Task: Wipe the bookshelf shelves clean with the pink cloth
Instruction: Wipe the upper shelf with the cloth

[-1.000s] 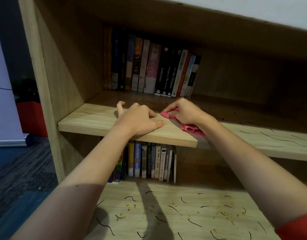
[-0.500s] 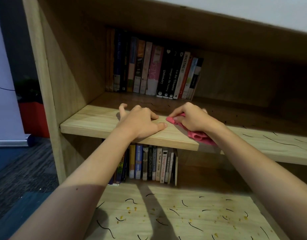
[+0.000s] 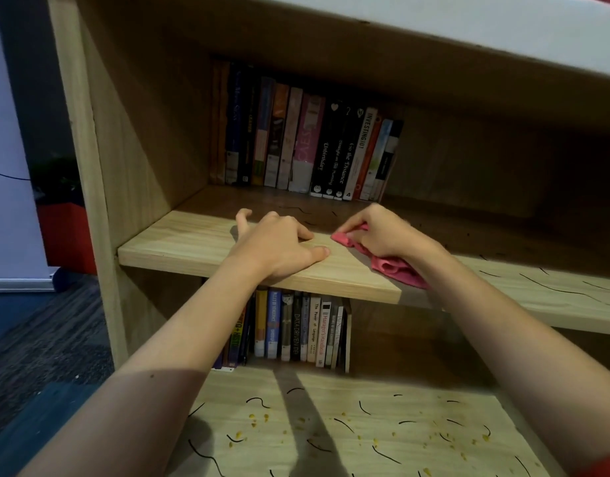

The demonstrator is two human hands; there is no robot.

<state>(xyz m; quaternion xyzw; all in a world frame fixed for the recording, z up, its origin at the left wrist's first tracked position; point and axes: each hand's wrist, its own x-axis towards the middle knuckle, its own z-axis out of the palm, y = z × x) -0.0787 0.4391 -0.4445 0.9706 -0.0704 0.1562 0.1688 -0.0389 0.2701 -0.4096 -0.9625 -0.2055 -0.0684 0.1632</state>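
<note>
Now the right grip [image 3: 389, 232] curls round the pink cloth [image 3: 394, 269], pressing it onto the middle shelf [image 3: 193, 241] near the front edge. Just beside it, not touching, the left grip [image 3: 279, 247] rests on the same board, fingers loosely bent, thumb stretched along the edge, holding nothing. Black squiggles [image 3: 554, 289] mark the shelf further right. Upright books [image 3: 313, 146] stand at the back. Yellow crumbs [image 3: 252, 416] dot the lower shelf [image 3: 417, 407].
</note>
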